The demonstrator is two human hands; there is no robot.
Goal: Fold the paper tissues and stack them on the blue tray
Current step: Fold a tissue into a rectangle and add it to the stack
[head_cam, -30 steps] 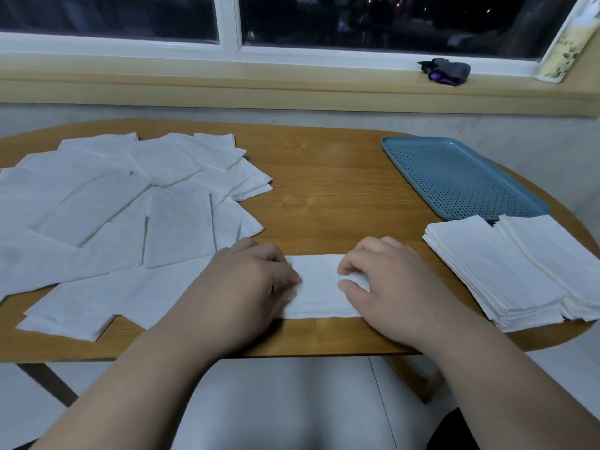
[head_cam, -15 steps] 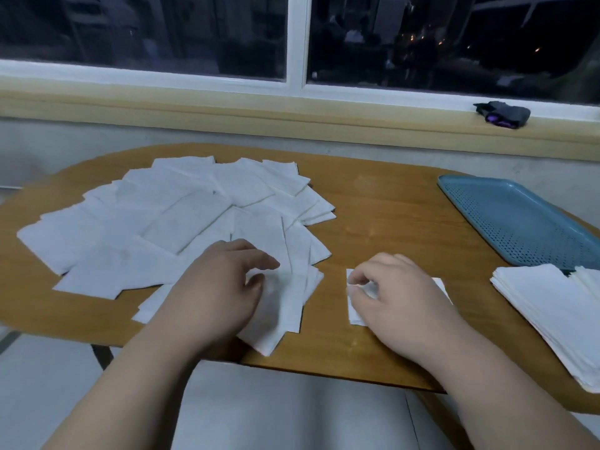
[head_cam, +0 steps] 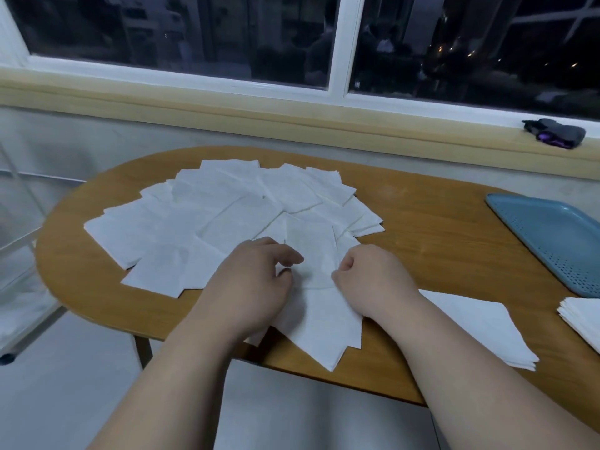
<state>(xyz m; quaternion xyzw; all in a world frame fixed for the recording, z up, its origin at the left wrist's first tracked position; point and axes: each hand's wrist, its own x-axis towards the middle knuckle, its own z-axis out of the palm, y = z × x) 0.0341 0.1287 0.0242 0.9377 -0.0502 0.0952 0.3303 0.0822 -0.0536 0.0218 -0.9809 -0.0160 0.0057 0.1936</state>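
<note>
Head view shows left hand (head_cam: pixel 256 282) and right hand (head_cam: pixel 373 280) both pinching one tissue (head_cam: pixel 324 323), one blue tray (head_cam: pixel 552 235) apart.

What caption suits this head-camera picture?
Left hand and right hand pinch a tissue beside the loose pile, blue tray at right.

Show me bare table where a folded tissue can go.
Widest bare patch of the table lies between the loose tissues and the blue tray. A smaller patch sits between the folded tissue and the folded stack. Crowded: left and centre under the loose tissues, where the left hand and right hand work.
</note>
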